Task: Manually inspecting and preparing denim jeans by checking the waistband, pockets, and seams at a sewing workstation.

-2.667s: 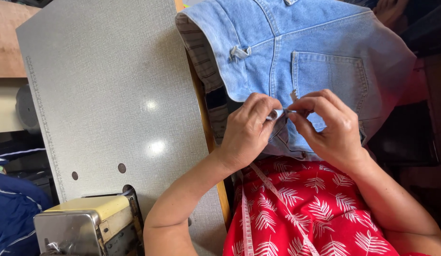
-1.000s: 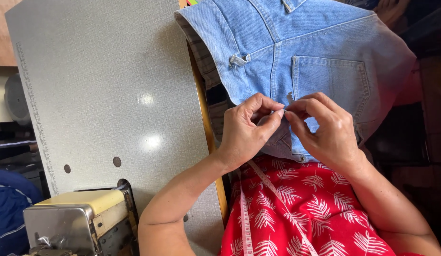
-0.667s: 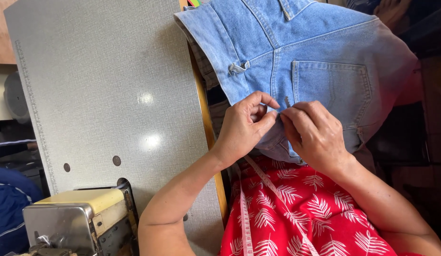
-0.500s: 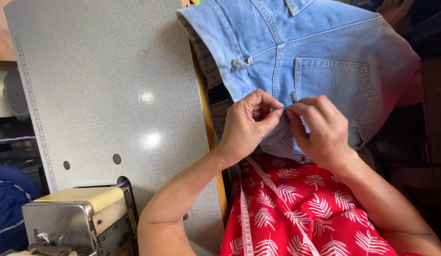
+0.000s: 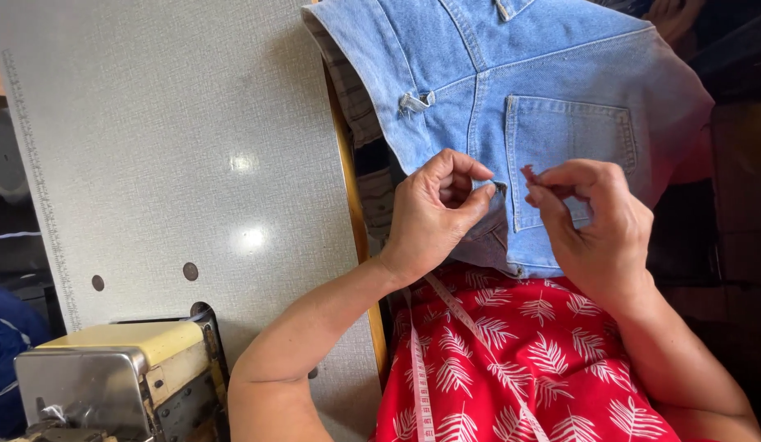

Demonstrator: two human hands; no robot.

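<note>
A light blue denim garment (image 5: 519, 98) with a back pocket (image 5: 569, 147) hangs off the table edge over my lap. My left hand (image 5: 433, 217) pinches the denim at the pocket's left corner between thumb and fingers. My right hand (image 5: 597, 229) is a little to the right, over the pocket, with thumb and forefinger pinched on a small reddish tool or thread end; what it is stays too small to tell. A belt loop (image 5: 415, 101) shows higher on the denim.
A grey sewing table (image 5: 184, 155) fills the left side, its wooden edge (image 5: 356, 213) next to the denim. A sewing machine head (image 5: 110, 381) sits at bottom left. A tape measure (image 5: 417, 368) lies on my red leaf-print clothing (image 5: 511, 368).
My hands, touching at the pocket corner before, have drawn apart; the right hand pulled away to the right with its fingertips pinched. The left hand keeps its pinch on the denim.
</note>
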